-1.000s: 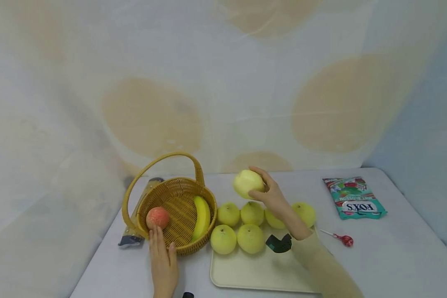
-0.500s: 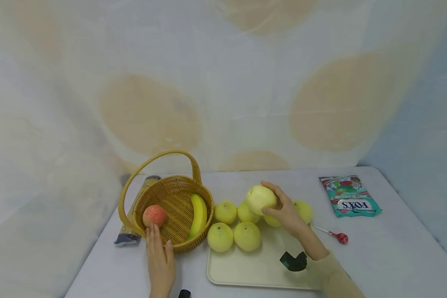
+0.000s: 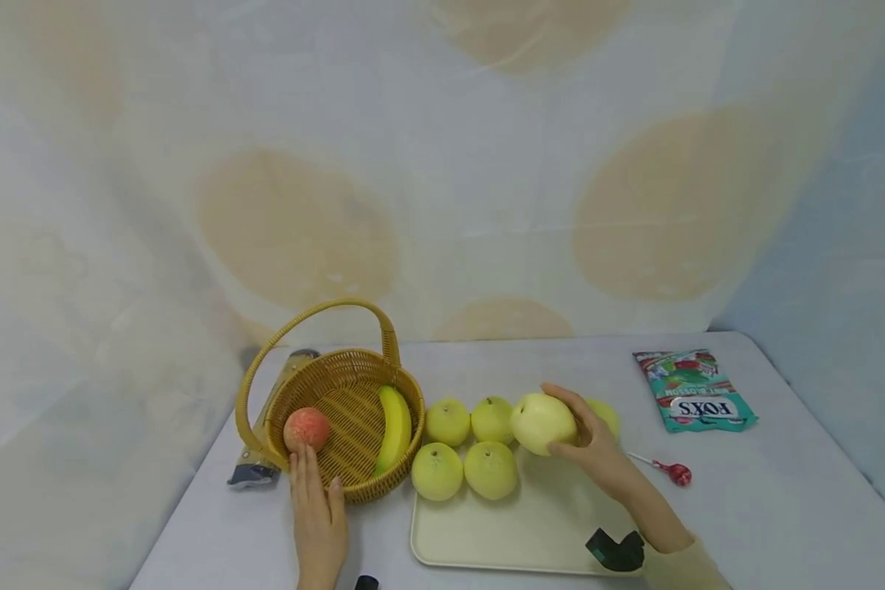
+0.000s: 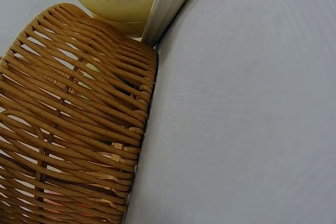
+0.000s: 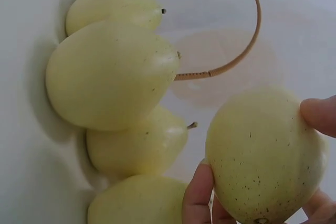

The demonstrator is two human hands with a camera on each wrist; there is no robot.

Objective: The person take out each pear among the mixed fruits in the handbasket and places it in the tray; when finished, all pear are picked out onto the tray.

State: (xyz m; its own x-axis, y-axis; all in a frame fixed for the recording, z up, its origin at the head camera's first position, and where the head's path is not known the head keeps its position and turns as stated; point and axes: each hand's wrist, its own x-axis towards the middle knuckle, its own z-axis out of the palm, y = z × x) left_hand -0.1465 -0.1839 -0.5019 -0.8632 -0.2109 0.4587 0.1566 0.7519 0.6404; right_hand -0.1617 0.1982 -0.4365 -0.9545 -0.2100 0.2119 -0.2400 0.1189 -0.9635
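My right hand (image 3: pixel 597 455) grips a pale yellow pear (image 3: pixel 542 424) over the right part of the cream tray (image 3: pixel 516 541). In the right wrist view, fingers and thumb pinch this speckled pear (image 5: pixel 268 156) from both sides. Several similar pears (image 3: pixel 491 470) sit in the tray, one partly behind my right hand. My left hand (image 3: pixel 319 524) lies with straight fingers on the near rim of the wicker basket (image 3: pixel 365 492). Inside the basket are a peach (image 3: pixel 307 428) and a banana (image 3: pixel 394 430). The left wrist view shows the basket's woven side (image 4: pixel 73 114), not the hand.
A teal FOX'S candy bag (image 3: pixel 696 390) lies at the back right, with a red lollipop (image 3: pixel 674 472) nearer the tray. Behind the basket's left side lies a partly hidden packet (image 3: pixel 254 475). The basket's tall handle (image 3: pixel 317 307) arches upward.
My right hand has carried the pear rightward and lower, from above the back row of pears to over the tray's right part. My left hand stays at the basket rim.
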